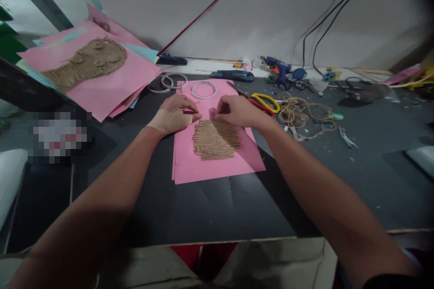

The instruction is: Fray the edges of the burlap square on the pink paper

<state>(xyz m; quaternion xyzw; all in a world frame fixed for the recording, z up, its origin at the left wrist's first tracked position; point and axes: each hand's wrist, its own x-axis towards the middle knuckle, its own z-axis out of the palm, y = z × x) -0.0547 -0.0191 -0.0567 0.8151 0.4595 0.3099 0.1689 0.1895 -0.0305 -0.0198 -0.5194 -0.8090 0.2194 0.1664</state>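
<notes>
A pink sheet of paper (190,171) lies on the dark table, with at least one more sheet beneath it. Rows of brown twine (217,141) form a rough block on it. My left hand (174,115), with a pale covering over its back and wrist, rests at the block's upper left corner, thumb and fingers drawn together. At the top edge my right hand (237,110) pinches with thumb and forefinger. What either set of fingertips holds is too small to make out. A small purplish patch (212,113) shows beside the right fingertips.
White rings (203,90) lie beyond my hands. Scissors with yellow and red handles (266,103) and tangled twine (298,115) lie right. A utility knife (233,75) and blue glue gun (280,67) are at the back. Pink sheets bearing a twine shape (101,99) stand left.
</notes>
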